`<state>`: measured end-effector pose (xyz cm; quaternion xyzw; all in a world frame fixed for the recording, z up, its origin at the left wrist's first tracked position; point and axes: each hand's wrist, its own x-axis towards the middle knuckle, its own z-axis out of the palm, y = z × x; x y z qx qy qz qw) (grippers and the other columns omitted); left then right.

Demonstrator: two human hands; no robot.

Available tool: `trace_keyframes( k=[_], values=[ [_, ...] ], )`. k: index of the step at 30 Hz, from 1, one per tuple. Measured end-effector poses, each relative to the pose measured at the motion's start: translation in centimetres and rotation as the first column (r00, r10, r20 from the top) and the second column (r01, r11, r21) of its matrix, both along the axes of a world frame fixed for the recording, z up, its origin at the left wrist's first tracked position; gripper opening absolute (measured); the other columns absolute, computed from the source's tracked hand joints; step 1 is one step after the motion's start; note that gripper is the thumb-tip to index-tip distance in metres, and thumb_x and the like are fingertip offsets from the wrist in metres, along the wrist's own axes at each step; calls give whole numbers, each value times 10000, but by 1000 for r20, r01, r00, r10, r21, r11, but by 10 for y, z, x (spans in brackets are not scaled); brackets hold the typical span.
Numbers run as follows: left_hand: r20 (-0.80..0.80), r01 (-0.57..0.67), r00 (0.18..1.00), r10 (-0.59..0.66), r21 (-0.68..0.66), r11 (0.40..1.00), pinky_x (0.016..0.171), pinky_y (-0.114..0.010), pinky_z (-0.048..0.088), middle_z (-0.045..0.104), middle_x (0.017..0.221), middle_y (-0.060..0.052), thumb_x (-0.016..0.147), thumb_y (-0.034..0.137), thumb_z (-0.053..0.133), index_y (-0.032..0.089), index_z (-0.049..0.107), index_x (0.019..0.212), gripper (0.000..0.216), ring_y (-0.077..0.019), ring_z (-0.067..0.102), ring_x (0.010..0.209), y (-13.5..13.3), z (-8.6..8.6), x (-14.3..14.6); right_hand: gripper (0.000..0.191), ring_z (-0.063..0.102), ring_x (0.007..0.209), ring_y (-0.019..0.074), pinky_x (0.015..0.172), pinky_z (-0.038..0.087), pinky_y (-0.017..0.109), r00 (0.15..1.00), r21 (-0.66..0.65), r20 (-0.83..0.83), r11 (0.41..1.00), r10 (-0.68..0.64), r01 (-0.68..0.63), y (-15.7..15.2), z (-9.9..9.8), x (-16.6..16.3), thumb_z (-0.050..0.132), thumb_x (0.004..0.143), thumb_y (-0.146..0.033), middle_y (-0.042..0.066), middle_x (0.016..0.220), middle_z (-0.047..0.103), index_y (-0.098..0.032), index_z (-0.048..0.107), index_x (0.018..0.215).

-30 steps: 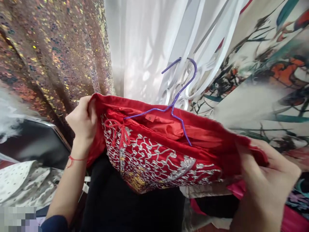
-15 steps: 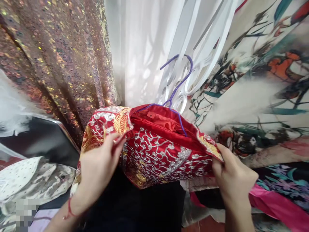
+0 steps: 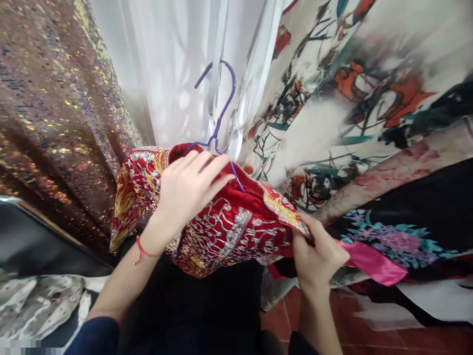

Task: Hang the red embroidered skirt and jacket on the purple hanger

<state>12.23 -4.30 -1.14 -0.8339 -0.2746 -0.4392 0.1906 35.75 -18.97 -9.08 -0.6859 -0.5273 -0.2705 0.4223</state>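
A red jacket [image 3: 225, 231] with silver and gold embroidery hangs on a purple hanger [image 3: 223, 113], its collar partly spread. My left hand [image 3: 188, 185] lies over the left side of the neck opening, fingers stretched toward the hanger's neck, holding nothing that I can see. At the other end, my right hand [image 3: 316, 251] is closed on the right front edge of the jacket, pinching it between thumb and fingers. The hanger's right arm shows inside the red lining, while its left arm is mostly behind my left hand.
Sequined fabric [image 3: 55, 108] hangs at the left, with a black chair [image 3: 40, 241] below it. White curtain fabric [image 3: 166, 64] hangs behind the hanger. Floral fabric [image 3: 306, 143] fills the right, above a pink ribbon [image 3: 377, 264] and reddish floor tiles [image 3: 284, 315].
My left hand has let go of the left front edge and moved up over the neck opening. The view has shifted rightward. My right hand keeps its grip.
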Motion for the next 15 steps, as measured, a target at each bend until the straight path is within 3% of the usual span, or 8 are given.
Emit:
trace_keyframes(
  k=[4, 10, 15],
  values=[
    [-91, 109, 989, -117, -91, 990, 647, -277, 442, 698, 780, -12, 994, 500, 584, 229, 716, 936, 307, -148, 637, 682, 25, 12, 1, 213, 704, 599, 185, 587, 498, 271, 996, 19, -83, 1000, 8, -6, -3, -5, -2, 566, 932, -288, 58, 772, 793, -215, 759, 885],
    [-81, 93, 991, -109, -180, 979, 623, -258, 418, 589, 586, 18, 926, 656, 600, 222, 683, 881, 443, -147, 588, 594, 28, 15, 3, 242, 510, 467, 111, 518, 388, 236, 987, 20, -160, 999, -30, 34, 8, 15, 3, 600, 913, -317, -9, 552, 634, -185, 722, 752],
    [-43, 79, 995, -91, -233, 969, 676, -264, 450, 625, 616, 15, 913, 655, 622, 232, 704, 1064, 456, -160, 623, 629, 26, 13, 10, 264, 472, 504, 101, 550, 382, 238, 984, 58, -171, 997, -49, 60, 21, 29, 6, 612, 928, -347, -17, 572, 607, -183, 701, 742]
  ],
)
